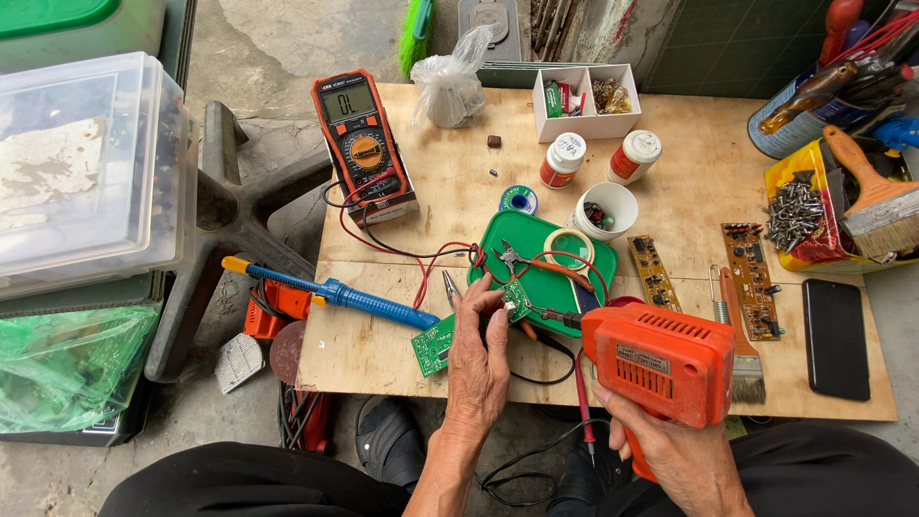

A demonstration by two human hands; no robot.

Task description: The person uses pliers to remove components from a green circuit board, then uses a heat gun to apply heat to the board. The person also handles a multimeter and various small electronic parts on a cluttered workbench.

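Head view: the plywood bench (pixel 459 201) is crowded along its 12 and 3 o'clock edges — a multimeter (pixel 364 144) at 11 o'clock, two small bottles (pixel 598 158) and a white cup (pixel 605 211) near the centre, a yellow tray of screws (pixel 799 215) at 3 o'clock, a dark phone (pixel 836 337) beside the near right corner. Open board lies only around 12 o'clock and along the near edge at 7 o'clock, below the blue desoldering pump (pixel 349 294). A green tray (pixel 536 239) sits mid-bench, holding a tape roll (pixel 571 247) and pliers (pixel 522 258).

The left hand (pixel 479 354) rises from 6 o'clock, its back to the camera, fingers curled and pressed together on a small green circuit board (pixel 517 299) at the tray's near rim. A larger green board (pixel 433 345) lies just beside it at 9 o'clock, overhanging the bench edge.

The right hand (pixel 680 450) is wrapped tight around the handle of an orange soldering gun (pixel 661 359) — its tip points toward 10 o'clock, at the small board. The wrist sits low, off the bench's near edge.
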